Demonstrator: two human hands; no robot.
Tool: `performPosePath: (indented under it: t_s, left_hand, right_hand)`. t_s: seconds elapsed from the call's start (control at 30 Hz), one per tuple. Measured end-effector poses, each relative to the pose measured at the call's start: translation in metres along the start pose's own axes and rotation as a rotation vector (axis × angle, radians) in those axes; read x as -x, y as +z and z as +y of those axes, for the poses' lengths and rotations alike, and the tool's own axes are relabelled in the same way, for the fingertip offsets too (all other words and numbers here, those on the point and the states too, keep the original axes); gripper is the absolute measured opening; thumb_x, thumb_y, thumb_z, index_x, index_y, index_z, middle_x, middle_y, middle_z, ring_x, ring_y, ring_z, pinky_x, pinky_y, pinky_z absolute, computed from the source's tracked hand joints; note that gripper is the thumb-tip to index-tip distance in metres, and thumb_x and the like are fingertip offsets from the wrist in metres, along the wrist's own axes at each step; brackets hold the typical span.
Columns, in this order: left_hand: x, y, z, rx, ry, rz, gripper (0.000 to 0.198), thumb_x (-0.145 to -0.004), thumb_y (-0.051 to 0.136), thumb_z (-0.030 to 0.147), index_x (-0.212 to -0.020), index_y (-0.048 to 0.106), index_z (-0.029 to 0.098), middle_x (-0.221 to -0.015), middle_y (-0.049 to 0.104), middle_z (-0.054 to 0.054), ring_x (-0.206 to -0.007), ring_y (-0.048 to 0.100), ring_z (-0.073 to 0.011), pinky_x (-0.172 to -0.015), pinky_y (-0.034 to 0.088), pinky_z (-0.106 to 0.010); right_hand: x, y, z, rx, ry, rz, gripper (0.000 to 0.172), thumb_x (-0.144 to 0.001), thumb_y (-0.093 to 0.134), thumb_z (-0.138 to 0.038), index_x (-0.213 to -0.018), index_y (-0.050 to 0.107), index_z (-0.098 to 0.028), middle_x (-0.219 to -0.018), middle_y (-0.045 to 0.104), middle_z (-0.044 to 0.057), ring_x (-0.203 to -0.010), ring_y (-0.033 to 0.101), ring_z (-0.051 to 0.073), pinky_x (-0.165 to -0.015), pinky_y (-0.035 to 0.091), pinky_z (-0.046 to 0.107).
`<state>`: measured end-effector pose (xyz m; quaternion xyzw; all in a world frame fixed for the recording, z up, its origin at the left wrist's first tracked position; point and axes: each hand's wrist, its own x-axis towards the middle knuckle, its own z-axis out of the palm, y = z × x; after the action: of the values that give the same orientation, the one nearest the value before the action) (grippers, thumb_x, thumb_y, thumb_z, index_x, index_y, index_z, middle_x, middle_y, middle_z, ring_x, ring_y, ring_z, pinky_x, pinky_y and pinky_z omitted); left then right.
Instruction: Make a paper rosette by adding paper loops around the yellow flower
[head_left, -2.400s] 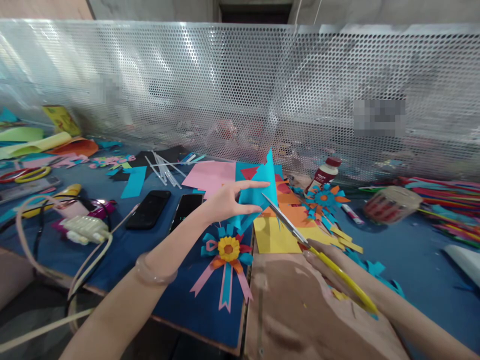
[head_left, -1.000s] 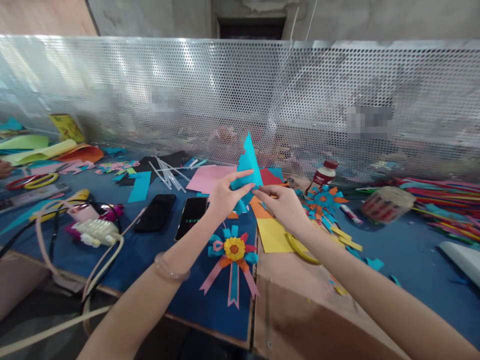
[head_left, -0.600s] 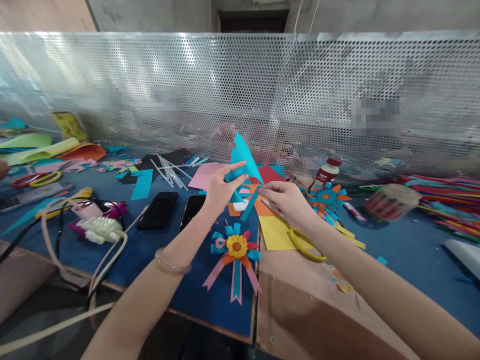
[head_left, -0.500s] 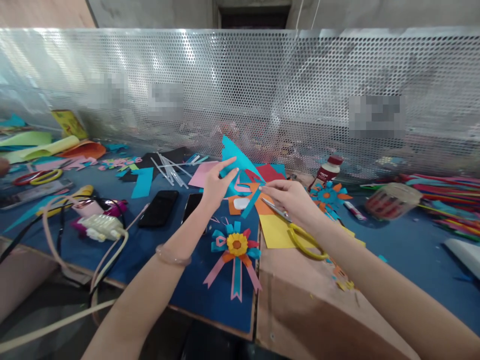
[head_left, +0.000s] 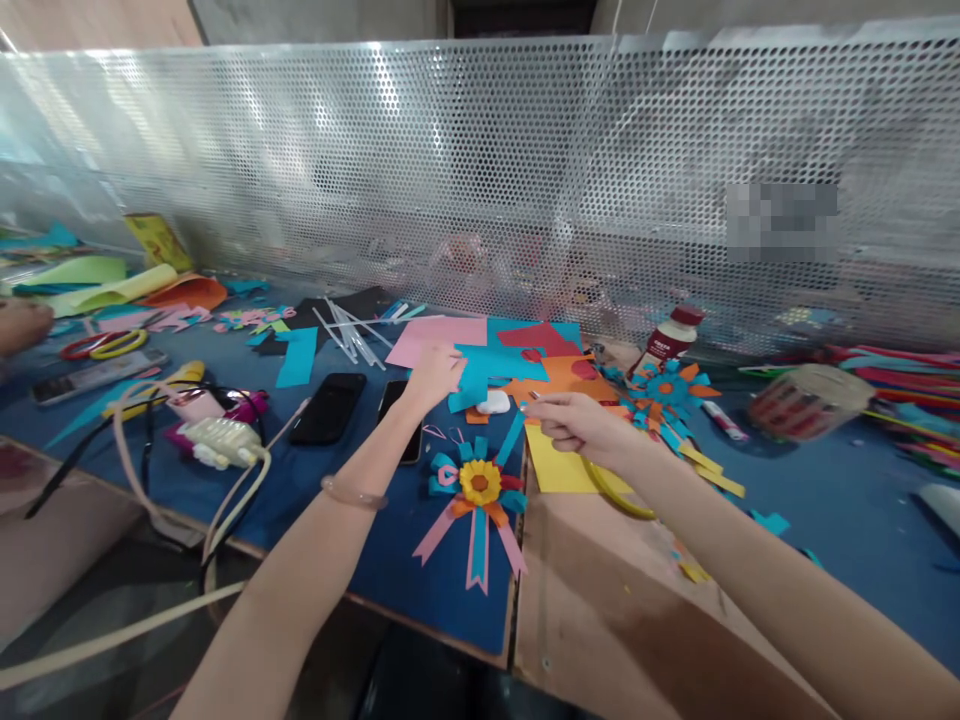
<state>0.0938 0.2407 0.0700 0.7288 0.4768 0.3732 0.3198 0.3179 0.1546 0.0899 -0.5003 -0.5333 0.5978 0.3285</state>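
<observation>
My left hand (head_left: 436, 374) is at the left edge of a blue paper sheet (head_left: 495, 362), its fingers blurred and closed at the sheet's edge. The sheet lies low over the other coloured papers. My right hand (head_left: 574, 424) pinches a narrow blue paper strip (head_left: 513, 434), which hangs down to the left from the fingertips. Below the strip, a paper flower rosette (head_left: 480, 484) with a yellow centre and pink and blue tails rests on the blue tabletop. Yellow-handled scissors (head_left: 619, 494) lie partly hidden under my right forearm.
Yellow paper (head_left: 553, 462), pink paper (head_left: 427, 340) and a white oval piece (head_left: 493, 403) lie around my hands. Two phones, one a black phone (head_left: 328, 408), are at left, beside cables (head_left: 225, 442). A red-capped bottle (head_left: 667, 340) stands at right. Another person's hand (head_left: 22, 325) shows far left.
The blue sheet has come down from its raised, tilted position onto the papers, with my left hand. My right hand has lowered slightly, still pinching the strip. The view has shifted a little.
</observation>
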Motion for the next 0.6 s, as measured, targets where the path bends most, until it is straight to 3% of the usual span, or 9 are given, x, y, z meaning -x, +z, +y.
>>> performPosePath:
  t_s: [0.1,0.23,0.33,0.43,0.53,0.6]
  left_hand:
    - [0.010,0.008,0.023,0.175,-0.023,-0.289,0.039,-0.091,0.048,0.045,-0.098,0.068,0.013,-0.099,0.071,-0.012,-0.088,0.069,-0.0221,-0.074,0.055,-0.033]
    - [0.023,0.022,0.040,0.370,-0.058,-0.576,0.031,-0.072,0.074,0.040,-0.087,0.072,0.013,-0.089,0.075,-0.011,-0.083,0.071,-0.0233,-0.072,0.056,-0.031]
    - [0.025,0.030,0.039,0.511,-0.124,-0.593,0.034,-0.069,0.077,0.039,-0.088,0.070,0.012,-0.094,0.074,-0.014,-0.087,0.071,-0.0242,-0.077,0.056,-0.034]
    - [0.023,0.034,0.035,0.638,-0.183,-0.544,0.037,-0.072,0.075,0.042,-0.092,0.069,0.011,-0.101,0.072,-0.016,-0.090,0.071,-0.0237,-0.082,0.055,-0.035]
    - [0.022,0.036,0.035,0.749,-0.216,-0.560,0.036,-0.075,0.073,0.042,-0.092,0.068,0.010,-0.100,0.072,-0.016,-0.091,0.071,-0.0244,-0.085,0.055,-0.037]
    - [0.022,0.036,0.037,0.811,-0.227,-0.570,0.030,-0.079,0.070,0.038,-0.090,0.068,0.010,-0.096,0.073,-0.015,-0.090,0.071,-0.0233,-0.088,0.054,-0.039]
  right_hand:
    - [0.002,-0.007,-0.005,0.030,-0.068,0.076,0.036,-0.068,0.074,-0.046,-0.070,0.050,-0.019,-0.050,0.022,-0.011,-0.043,0.012,0.005,-0.039,0.008,0.022]
    - [0.004,-0.011,-0.012,0.089,-0.209,0.254,0.032,-0.075,0.067,-0.047,-0.073,0.055,-0.018,-0.052,0.029,-0.008,-0.043,0.019,0.006,-0.040,0.013,0.023]
    - [0.004,-0.009,-0.006,0.405,-0.516,0.497,0.023,-0.082,0.063,-0.041,-0.077,0.061,-0.018,-0.055,0.041,-0.004,-0.048,0.033,0.008,-0.045,0.025,0.024]
    - [0.004,-0.008,0.009,0.988,-0.975,0.684,0.018,-0.090,0.055,-0.031,-0.088,0.067,-0.018,-0.062,0.054,0.000,-0.055,0.045,0.010,-0.053,0.033,0.025]
    - [0.006,-0.011,0.021,1.444,-1.231,0.716,0.019,-0.092,0.054,-0.026,-0.100,0.068,-0.017,-0.065,0.059,0.002,-0.059,0.051,0.011,-0.051,0.029,0.027]
    - [0.008,-0.014,0.025,1.617,-1.270,0.682,0.020,-0.093,0.053,-0.022,-0.105,0.067,-0.016,-0.064,0.059,0.002,-0.061,0.052,0.013,-0.051,0.027,0.028]
